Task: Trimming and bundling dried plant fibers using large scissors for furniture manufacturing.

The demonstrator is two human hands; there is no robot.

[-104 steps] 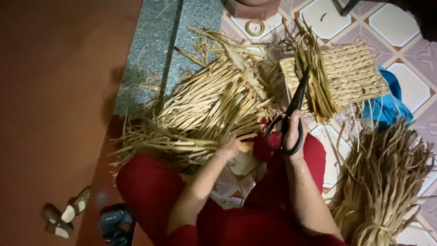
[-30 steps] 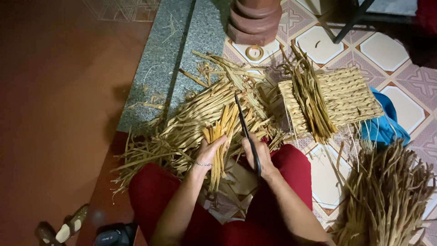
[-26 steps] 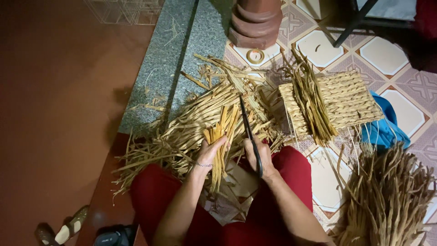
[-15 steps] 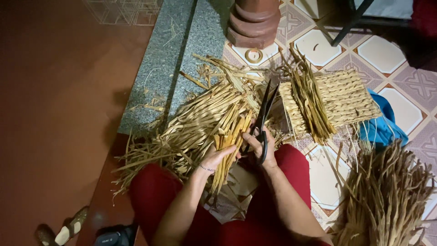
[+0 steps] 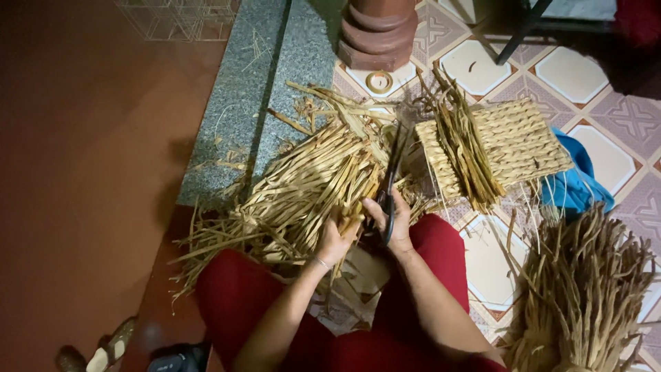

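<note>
My left hand (image 5: 336, 238) grips a small bunch of dried straw strips (image 5: 351, 186) that points away from me over the big straw pile (image 5: 289, 200). My right hand (image 5: 389, 219) holds black scissors (image 5: 392, 176), blades pointing forward beside the bunch's upper part. Both hands sit close together above my lap, which is covered in red cloth (image 5: 234, 303).
A woven straw mat (image 5: 523, 141) with a loose straw bundle (image 5: 465, 148) on it lies to the right. A blue cloth (image 5: 575, 182) is beyond it. A thick straw sheaf (image 5: 585, 289) stands at lower right. A brown pillar base (image 5: 377, 31), a tape roll (image 5: 379, 81), a grey stone step (image 5: 265, 89).
The scissors swung from leaning left across the bunch to pointing forward on its right side. My left hand slid the straw bunch slightly down and kept its hold.
</note>
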